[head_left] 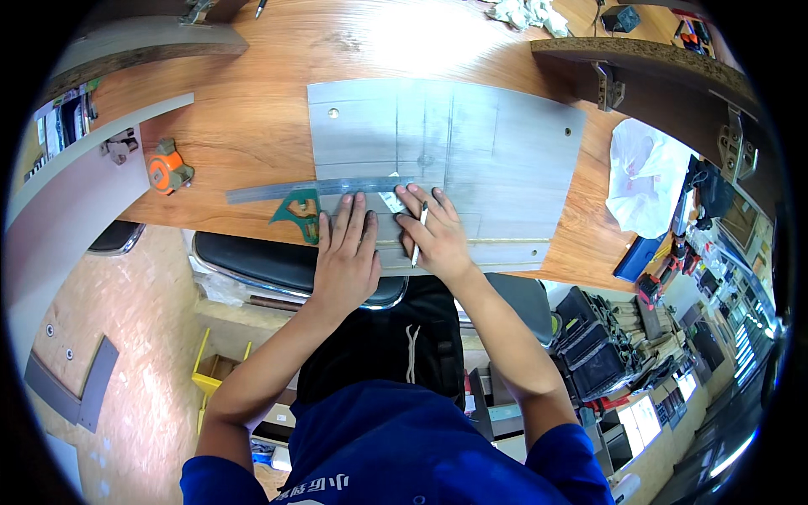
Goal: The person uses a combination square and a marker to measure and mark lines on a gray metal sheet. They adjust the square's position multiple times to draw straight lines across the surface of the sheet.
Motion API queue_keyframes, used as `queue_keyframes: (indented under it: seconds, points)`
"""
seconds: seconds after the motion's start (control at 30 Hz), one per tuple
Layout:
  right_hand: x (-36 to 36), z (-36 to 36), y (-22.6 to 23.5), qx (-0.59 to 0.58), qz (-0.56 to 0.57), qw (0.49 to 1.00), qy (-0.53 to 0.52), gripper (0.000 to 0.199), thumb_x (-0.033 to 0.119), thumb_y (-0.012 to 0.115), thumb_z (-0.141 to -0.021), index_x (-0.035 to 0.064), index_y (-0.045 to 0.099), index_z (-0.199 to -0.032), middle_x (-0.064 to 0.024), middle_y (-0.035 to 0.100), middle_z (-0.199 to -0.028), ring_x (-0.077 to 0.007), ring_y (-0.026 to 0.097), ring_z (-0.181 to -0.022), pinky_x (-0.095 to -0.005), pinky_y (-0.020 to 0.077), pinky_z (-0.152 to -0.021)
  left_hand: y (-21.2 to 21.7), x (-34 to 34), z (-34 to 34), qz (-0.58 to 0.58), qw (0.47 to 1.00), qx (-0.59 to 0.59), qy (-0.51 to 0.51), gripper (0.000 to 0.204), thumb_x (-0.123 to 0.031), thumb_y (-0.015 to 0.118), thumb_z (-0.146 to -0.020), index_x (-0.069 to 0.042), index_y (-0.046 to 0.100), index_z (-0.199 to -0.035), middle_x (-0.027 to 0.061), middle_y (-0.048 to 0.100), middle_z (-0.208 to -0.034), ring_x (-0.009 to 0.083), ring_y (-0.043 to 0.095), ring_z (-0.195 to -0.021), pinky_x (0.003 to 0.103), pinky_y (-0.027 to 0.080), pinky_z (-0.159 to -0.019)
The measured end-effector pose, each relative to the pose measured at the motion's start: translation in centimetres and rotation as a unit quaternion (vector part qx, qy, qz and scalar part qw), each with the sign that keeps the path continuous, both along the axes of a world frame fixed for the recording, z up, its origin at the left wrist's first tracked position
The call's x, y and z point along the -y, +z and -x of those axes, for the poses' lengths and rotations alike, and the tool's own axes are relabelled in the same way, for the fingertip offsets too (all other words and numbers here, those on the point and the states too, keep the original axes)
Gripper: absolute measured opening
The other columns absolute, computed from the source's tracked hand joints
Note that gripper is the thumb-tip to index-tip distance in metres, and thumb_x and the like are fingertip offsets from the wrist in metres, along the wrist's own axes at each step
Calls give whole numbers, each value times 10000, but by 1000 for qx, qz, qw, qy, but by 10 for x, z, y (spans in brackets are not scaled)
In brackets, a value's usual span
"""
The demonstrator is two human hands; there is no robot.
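Observation:
A grey flat panel point(362, 126) lies on the wooden table, with dark lines across it and small round holes near its corners. Across its lower left part runs a steel ruler point(278, 190), sticking out past the panel's left edge. The green head of a combination square point(297, 215) sits against the ruler's lower side. My left hand point(347, 257) lies flat, fingers stretched, with the fingertips just below the ruler. My right hand point(442, 244) holds a slim pale pen point(419, 236), its fingertips by the ruler's right end. A small whitish piece point(391, 200) shows between my hands.
An orange tape measure point(170, 167) sits on the table at left. To the right are a white plastic bag point(646, 177) and a blue case point(638, 257). Shelf boards with hinges point(608, 86) stand at both sides. A black stool seat point(252, 263) is below the table edge.

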State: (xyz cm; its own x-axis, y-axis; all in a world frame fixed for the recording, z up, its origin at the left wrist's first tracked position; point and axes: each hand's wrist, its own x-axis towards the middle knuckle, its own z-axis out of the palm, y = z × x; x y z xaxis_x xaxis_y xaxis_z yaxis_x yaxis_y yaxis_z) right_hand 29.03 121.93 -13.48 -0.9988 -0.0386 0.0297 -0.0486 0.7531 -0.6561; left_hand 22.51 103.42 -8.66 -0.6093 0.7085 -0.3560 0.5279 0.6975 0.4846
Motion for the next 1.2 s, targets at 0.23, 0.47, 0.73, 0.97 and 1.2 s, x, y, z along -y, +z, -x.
queue_keyframes:
  seconds: [0.23, 0.47, 0.73, 0.97, 1.2]
  points:
    - [-1, 1, 0, -3, 13, 1000, -2, 230, 60, 687, -721, 82, 629, -943, -101, 557, -1381, -274, 491, -1302, -509, 400, -1057, -11, -14, -7, 3, 1000, -28, -5, 588, -165, 631, -801, 54, 505, -1332, 239, 294, -1537, 400, 241, -1446, 658, 137, -1125]
    - [-5, 3, 1, -12, 56, 998, -7, 239, 84, 688, -756, 63, 632, -987, -119, 603, -1301, -298, 537, -1242, -523, 417, -1032, -17, -19, -10, 6, 1000, -24, 7, 641, -223, 657, -801, 34, 484, -1362, 207, 300, -1543, 381, 242, -1447, 644, 162, -1126]
    - [-24, 55, 25, 54, 357, 910, -202, 286, 193, 547, -959, -26, 585, -1138, -134, 657, -809, -176, 627, -663, -286, 497, -616, -14, -19, -10, 27, 999, -44, 4, 618, -241, 655, -784, -24, 530, -1348, 142, 313, -1546, 323, 254, -1450, 643, 208, -1115]
    - [-14, 119, 22, 207, 372, 899, -99, 102, 28, 629, -876, -13, 663, -963, -66, 679, -729, -96, 624, -658, -242, 510, -613, -17, -18, -11, 30, 997, -63, -16, 661, -246, 694, -765, 28, 509, -1337, 192, 323, -1522, 374, 266, -1430, 653, 201, -1110]
    - [11, 133, 13, 96, 334, 937, -33, 129, 62, 649, -895, -17, 670, -995, -112, 697, -769, -141, 655, -655, -267, 526, -617, -18, -17, -12, 21, 999, -48, -6, 661, -252, 699, -759, 22, 514, -1331, 183, 368, -1474, 376, 264, -1427, 669, 191, -1106]
